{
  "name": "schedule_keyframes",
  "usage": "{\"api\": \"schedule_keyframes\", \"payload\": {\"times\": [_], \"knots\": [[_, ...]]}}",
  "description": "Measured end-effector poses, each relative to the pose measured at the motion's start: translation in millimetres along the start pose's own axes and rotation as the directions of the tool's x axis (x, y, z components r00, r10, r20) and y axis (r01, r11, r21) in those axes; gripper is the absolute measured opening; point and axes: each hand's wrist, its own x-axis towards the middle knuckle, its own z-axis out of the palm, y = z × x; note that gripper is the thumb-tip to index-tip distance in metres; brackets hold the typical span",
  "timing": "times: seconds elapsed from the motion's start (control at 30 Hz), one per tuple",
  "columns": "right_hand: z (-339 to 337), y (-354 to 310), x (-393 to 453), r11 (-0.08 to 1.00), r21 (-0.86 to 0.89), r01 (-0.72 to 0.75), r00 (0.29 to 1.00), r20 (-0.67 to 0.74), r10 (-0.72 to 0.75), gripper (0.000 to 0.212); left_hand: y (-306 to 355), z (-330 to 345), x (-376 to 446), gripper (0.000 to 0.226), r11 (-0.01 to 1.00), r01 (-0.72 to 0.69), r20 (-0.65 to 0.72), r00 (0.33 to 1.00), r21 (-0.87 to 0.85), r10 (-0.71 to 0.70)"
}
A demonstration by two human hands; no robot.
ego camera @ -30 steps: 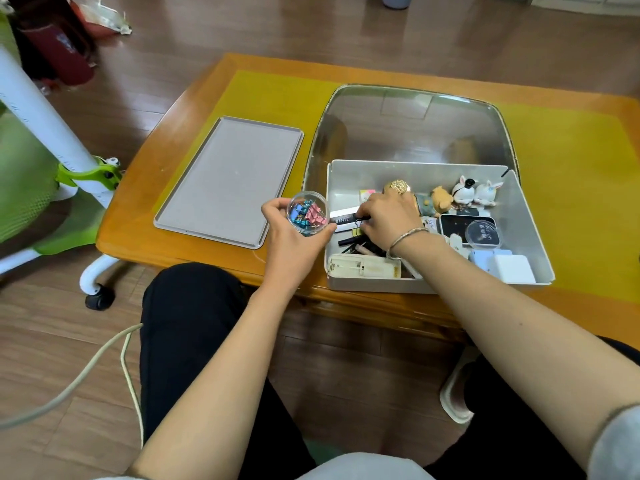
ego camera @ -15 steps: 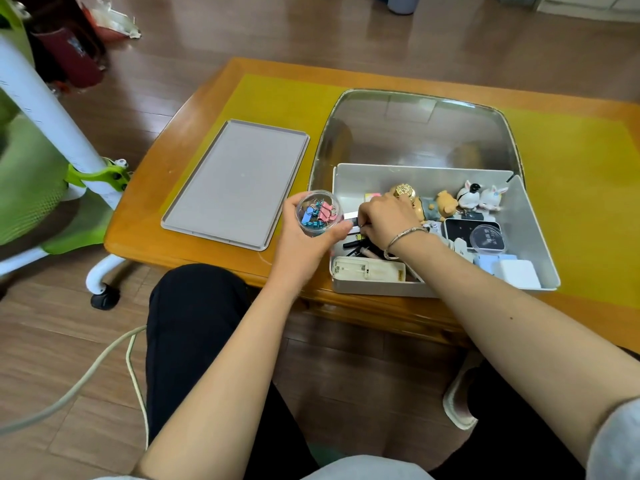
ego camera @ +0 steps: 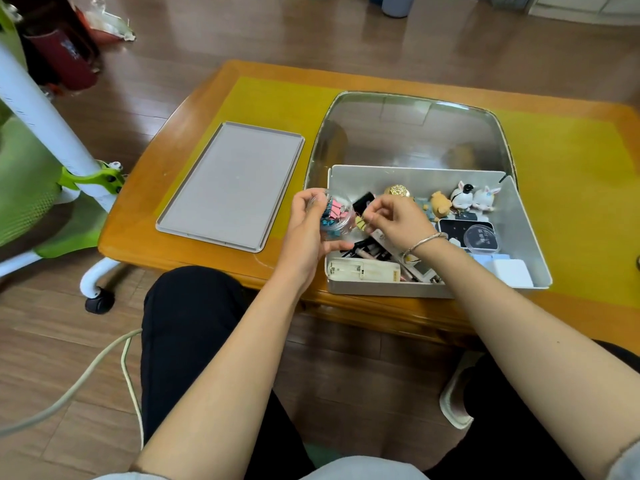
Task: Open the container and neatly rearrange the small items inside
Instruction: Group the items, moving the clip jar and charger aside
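Observation:
An open grey container (ego camera: 519, 216) sits on the wooden table, full of small items: figurines (ego camera: 474, 199), a gold round piece (ego camera: 398, 191), a black card with a clear round lid (ego camera: 481, 237), white blocks (ego camera: 512, 273), pens and a cream case (ego camera: 363, 271). My left hand (ego camera: 308, 233) grips a small clear round tub of coloured binder clips (ego camera: 334, 216) at the container's left wall. Just right of the tub, above the container's left part, my right hand (ego camera: 394, 223) pinches a black binder clip (ego camera: 363, 202).
The container's grey lid (ego camera: 228, 188) lies flat on the table to the left. A shiny metal tray (ego camera: 408, 133) sits behind and under the container. A green and white chair (ego camera: 52, 161) stands at the left. A cable runs across the floor.
My right hand has lifted out of the pile with a black binder clip and come up beside the tub. The left hand has raised the tub slightly toward it.

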Motion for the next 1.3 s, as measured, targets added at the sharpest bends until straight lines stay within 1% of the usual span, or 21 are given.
{"api": "schedule_keyframes", "payload": {"times": [0.07, 0.13, 0.2, 0.23, 0.3, 0.37, 0.43, 0.47, 0.57, 0.63, 0.7, 0.73, 0.8, 0.87, 0.93, 0.97, 1.0, 1.07, 1.13, 1.2, 1.3], "knots": [[-10, -3, -7, 0.994, 0.110, -0.007, 1.000, -0.024, 0.010, 0.011, 1, 8, 0, 0.009, 1.000, 0.014, -0.004, 1.000, -0.014, -0.014], [-19, -7, -14, 0.973, 0.231, 0.006, 0.989, -0.147, 0.029, 0.010, -1, 16, 1, 0.009, 0.999, 0.038, -0.014, 0.999, -0.032, -0.038], [-28, -14, -23, 0.924, 0.380, 0.041, 0.955, -0.286, 0.075, 0.014, -5, 25, 3, 0.012, 0.998, 0.045, -0.023, 0.999, -0.038, -0.046], [-31, -18, -28, 0.903, 0.423, 0.076, 0.940, -0.333, 0.077, 0.016, -8, 29, 4, 0.014, 0.999, 0.043, -0.024, 0.999, -0.033, -0.043], [-35, -26, -35, 0.889, 0.437, 0.137, 0.927, -0.374, 0.041, 0.017, -13, 36, 6, 0.017, 0.999, 0.035, -0.027, 0.999, -0.022, -0.036], [-35, -31, -41, 0.922, 0.357, 0.151, 0.926, -0.377, -0.005, 0.012, -19, 41, 6, 0.017, 0.999, 0.029, -0.035, 0.999, -0.024, -0.030], [-31, -33, -46, 0.980, 0.141, 0.143, 0.913, -0.401, -0.076, 0.006, -22, 43, 6, 0.016, 0.999, 0.019, -0.044, 0.999, -0.041, -0.021], [-29, -33, -47, 0.989, 0.024, 0.146, 0.901, -0.415, -0.123, 0.006, -23, 44, 6, 0.016, 0.999, 0.014, -0.051, 0.999, -0.047, -0.016], [-24, -33, -50, 0.944, -0.259, 0.207, 0.858, -0.415, -0.302, 0.005, -25, 45, 5, 0.018, 1.000, -0.013, -0.059, 0.998, -0.029, 0.012], [-20, -33, -48, 0.898, -0.375, 0.228, 0.841, -0.389, -0.376, 0.006, -28, 47, 2, 0.019, 0.999, -0.037, -0.030, 0.999, 0.009, 0.037], [-16, -35, -46, 0.898, -0.383, 0.218, 0.859, -0.360, -0.363, 0.007, -30, 49, -1, 0.019, 0.998, -0.044, 0.002, 0.999, 0.041, 0.044], [-15, -35, -45, 0.914, -0.353, 0.202, 0.878, -0.349, -0.328, 0.008, -30, 50, -1, 0.018, 0.998, -0.041, 0.004, 0.999, 0.044, 0.041], [-17, -36, -43, 0.963, -0.231, 0.142, 0.919, -0.331, -0.215, 0.010, -31, 48, -1, 0.017, 1.000, -0.019, -0.008, 1.000, 0.009, 0.019], [-22, -35, -42, 0.981, -0.165, 0.100, 0.954, -0.265, -0.142, 0.016, -30, 45, 2, 0.017, 0.999, 0.018, -0.008, 1.000, -0.044, -0.018], [-24, -35, -44, 0.977, -0.169, 0.128, 0.973, -0.170, -0.157, 0.020, -30, 43, 3, 0.021, 0.994, 0.055, 0.001, 0.998, -0.096, -0.055], [-24, -35, -46, 0.976, -0.155, 0.154, 0.970, -0.163, -0.178, 0.019, -29, 43, 4, 0.023, 0.990, 0.069, -0.001, 0.998, -0.120, -0.070], [-25, -36, -48, 0.975, -0.133, 0.176, 0.960, -0.196, -0.200, 0.016, -28, 43, 4, 0.025, 0.987, 0.079, -0.007, 0.997, -0.139, -0.081], [-27, -33, -51, 0.971, -0.112, 0.210, 0.917, -0.321, -0.236, 0.014, -26, 44, 5, 0.026, 0.984, 0.087, -0.014, 0.996, -0.153, -0.090], [-29, -29, -51, 0.971, -0.132, 0.198, 0.889, -0.393, -0.234, 0.017, -26, 45, 5, 0.026, 0.987, 0.083, -0.010, 0.996, -0.137, -0.085], [-29, -25, -52, 0.970, -0.174, 0.169, 0.903, -0.368, -0.224, 0.018, -27, 45, 4, 0.024, 0.989, 0.079, -0.005, 0.997, -0.123, -0.080], [-26, -21, -54, 0.966, -0.217, 0.143, 0.939, -0.279, -0.202, 0.019, -27, 44, 3, 0.022, 0.992, 0.075, -0.010, 0.997, -0.104, -0.077]]}}
